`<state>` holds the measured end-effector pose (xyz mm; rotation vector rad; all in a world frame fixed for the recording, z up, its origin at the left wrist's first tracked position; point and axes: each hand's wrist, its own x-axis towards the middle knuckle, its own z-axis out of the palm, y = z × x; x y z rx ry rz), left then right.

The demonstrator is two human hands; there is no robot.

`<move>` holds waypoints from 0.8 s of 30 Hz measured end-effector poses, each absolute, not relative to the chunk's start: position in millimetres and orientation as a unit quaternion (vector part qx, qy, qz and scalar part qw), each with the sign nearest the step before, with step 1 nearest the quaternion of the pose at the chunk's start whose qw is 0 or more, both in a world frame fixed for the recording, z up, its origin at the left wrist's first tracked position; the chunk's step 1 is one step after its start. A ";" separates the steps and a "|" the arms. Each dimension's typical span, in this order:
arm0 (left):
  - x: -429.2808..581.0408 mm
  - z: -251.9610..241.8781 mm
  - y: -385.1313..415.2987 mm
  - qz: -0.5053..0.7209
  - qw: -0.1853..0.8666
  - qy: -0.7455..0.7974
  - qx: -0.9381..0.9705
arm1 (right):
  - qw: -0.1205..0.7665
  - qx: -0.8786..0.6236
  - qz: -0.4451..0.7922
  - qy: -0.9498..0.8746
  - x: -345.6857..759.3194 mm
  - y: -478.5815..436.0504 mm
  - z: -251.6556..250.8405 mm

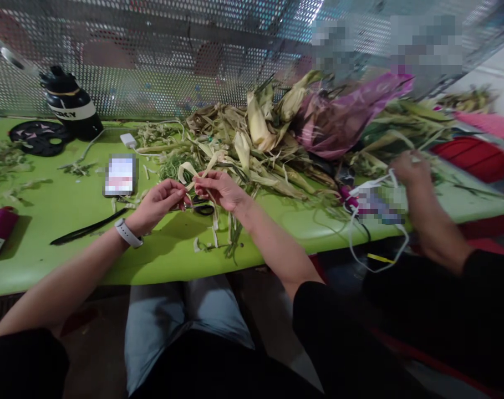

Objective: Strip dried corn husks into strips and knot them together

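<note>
Pinches a pale husk strip (192,178) between the closed fingers of the left hand (160,200) and right hand (219,188), just above the near part of the smooth green counter (69,221). Seems to be in the middle of splitting it lengthwise; calls next for a slow, even pull apart along the fibres, gripping close to the tear. Looks dry, papery, ribbed, curling in a loop. Cannot tell surely if the dark rings (204,209) under the hands are scissors. Farther back, shows a stiff, leafy heap of corn husks (252,144), a crinkled purple plastic bag (339,116), then a perforated metal panel (152,66).
</note>
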<state>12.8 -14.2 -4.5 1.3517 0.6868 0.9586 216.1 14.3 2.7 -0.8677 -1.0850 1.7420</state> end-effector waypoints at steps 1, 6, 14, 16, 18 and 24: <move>12.9 -4.2 -14.3 0.418 0.620 0.305 0.589 | 0.438 -0.359 0.689 -0.452 216.8 13.4 3.6; 13.8 -7.0 -13.2 0.407 0.615 0.324 0.593 | 0.492 -0.406 0.577 -0.510 213.1 8.5 2.7; 17.2 -13.1 -13.5 0.437 0.660 0.327 0.516 | 0.444 -0.368 0.623 -0.529 199.6 -2.0 -2.1; 17.9 -9.5 -15.1 0.447 0.642 0.335 0.525 | 0.439 -0.377 0.613 -0.538 198.6 -2.9 -2.4; 18.4 -5.2 -16.7 0.443 0.634 0.343 0.533 | 0.442 -0.379 0.600 -0.548 197.5 -2.6 -4.0; 18.9 -1.0 -19.0 0.402 0.662 0.360 0.519 | 0.482 -0.360 0.535 -0.593 191.4 -1.5 -11.4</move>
